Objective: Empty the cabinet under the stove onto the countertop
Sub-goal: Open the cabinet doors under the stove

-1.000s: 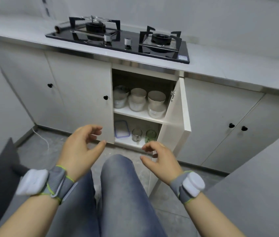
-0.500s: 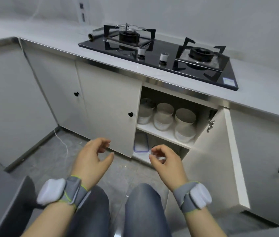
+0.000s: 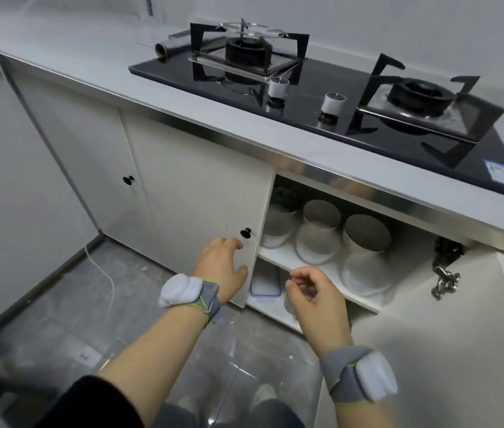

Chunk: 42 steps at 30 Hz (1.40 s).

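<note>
As the person bent toward the cabinet under the stove, both hands hung out in front of it, and neither held anything. The left hand had its fingers loosely curled, the fingertips just below and beside the black knob of the closed door. Its thumb lay near that door's edge, though from where I stood I could not tell whether it touched. The right hand was half curled too, thumb and fingers apart, hovering before the lower shelf. Just above and beyond it, on the upper shelf, stood three stacks of pale bowls in a row. A flat blue-rimmed container lay on the lower shelf between the two hands. The right-hand door stood wide open. None of these things were on the table.
</note>
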### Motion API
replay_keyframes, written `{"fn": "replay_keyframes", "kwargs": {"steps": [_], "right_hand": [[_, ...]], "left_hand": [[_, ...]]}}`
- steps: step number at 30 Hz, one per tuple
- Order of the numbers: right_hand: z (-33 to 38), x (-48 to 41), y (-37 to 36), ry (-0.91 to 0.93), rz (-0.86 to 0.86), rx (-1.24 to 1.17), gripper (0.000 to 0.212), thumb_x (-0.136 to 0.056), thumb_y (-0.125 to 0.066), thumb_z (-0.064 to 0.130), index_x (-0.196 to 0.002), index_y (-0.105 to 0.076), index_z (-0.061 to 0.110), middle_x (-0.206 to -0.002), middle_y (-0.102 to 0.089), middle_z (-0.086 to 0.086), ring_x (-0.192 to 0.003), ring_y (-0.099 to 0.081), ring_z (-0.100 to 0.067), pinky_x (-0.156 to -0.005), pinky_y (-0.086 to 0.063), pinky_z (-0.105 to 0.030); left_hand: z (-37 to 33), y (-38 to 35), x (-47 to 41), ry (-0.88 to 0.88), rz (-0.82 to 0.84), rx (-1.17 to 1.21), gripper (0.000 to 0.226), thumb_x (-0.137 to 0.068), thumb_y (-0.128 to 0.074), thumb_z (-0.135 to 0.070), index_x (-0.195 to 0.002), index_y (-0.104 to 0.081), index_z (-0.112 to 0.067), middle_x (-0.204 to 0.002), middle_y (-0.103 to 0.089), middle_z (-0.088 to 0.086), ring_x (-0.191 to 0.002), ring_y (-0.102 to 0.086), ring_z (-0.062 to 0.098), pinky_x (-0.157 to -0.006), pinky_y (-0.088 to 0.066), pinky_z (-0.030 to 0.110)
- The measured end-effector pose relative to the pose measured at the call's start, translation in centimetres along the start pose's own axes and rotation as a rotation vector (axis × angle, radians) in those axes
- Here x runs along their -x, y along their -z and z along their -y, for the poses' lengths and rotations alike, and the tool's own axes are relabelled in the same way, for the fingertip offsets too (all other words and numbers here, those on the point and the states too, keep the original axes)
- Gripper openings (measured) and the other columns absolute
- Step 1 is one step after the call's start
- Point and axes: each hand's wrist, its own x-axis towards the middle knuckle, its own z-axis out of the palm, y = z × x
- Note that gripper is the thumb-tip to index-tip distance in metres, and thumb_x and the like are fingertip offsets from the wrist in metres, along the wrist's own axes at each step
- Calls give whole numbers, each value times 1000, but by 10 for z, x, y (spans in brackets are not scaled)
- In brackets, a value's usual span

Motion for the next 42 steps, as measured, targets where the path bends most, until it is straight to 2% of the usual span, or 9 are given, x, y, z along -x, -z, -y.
{"fn": "replay_keyframes", "kwargs": {"steps": [3,8,15,20,26,30,35,39,42], "right_hand": [[-12,-11,-2,-43,2,-6,15,-80,-64,14,-83,-62,29,-81,-63,5,-80,-61,-16,-73,-55,-44],[-28,-25,-10,-80,13,-5,16,-82,-64,10,-85,-62,26,-83,-63,2,-81,-61,-14,-77,-55,-42],[-36,-33,-17,-101,31,19,16,-83,-64,12,-86,-62,27,-84,-64,3,-81,-62,-16,-76,-55,-36],[-34,-25,-17,-97,62,55,15,-82,-64,11,-87,-63,25,-87,-65,2,-82,-62,-16,-71,-50,-18],[-20,-6,-19,-71,93,54,21,-82,-65,11,-83,-60,32,-88,-65,4,-85,-61,-8,-71,-47,-12],[-5,14,-25,-22,134,38,25,-82,-65,8,-80,-58,32,-87,-65,2,-83,-61,-11,-67,-45,-6],[9,34,-35,26,155,25,20,-81,-66,6,-82,-61,26,-88,-66,-3,-78,-60,-7,-66,-42,-2],[18,45,-41,53,162,22,15,-81,-66,4,-86,-63,18,-88,-66,-5,-78,-61,-8,-66,-41,-1],[25,54,-50,57,187,37,13,-81,-66,7,-86,-65,18,-85,-66,-1,-80,-60,-3,-66,-42,-3]], "left_hand": [[5,-11,-22,-29,30,-45,48,-82,-60,-23,-127,-49,-15,-130,-47,9,-117,-48,32,-97,-36,29],[7,-28,-57,-95,52,-46,51,-79,-59,-21,-128,-48,-15,-131,-45,6,-112,-49,33,-98,-40,35],[18,-43,-70,-99,84,-95,46,-81,-56,-18,-126,-50,-13,-129,-44,6,-104,-54,34,-85,-48,39],[24,-38,-53,-26,9,-59,31,-79,-63,-25,-106,-57,-12,-112,-51,5,-95,-56,30,-74,-45,33],[50,-18,-1,141,-121,-82,46,-64,-72,-54,-68,-43,-20,-79,-49,-1,-74,-53,24,-62,-38,32],[59,14,21,297,-135,-88,50,-70,-67,-56,-53,-37,-20,-71,-46,0,-72,-55,27,-60,-35,28],[74,45,46,391,-82,-94,25,-73,-60,-39,-78,-65,-14,-93,-65,14,-88,-63,37,-66,-45,30],[88,66,52,463,-39,-75,24,-79,-60,-26,-93,-66,-7,-105,-66,20,-98,-61,38,-70,-43,28],[104,81,68,608,-113,53,24,-84,-59,-19,-96,-67,1,-105,-67,24,-101,-62,40,-78,-48,34]]}}
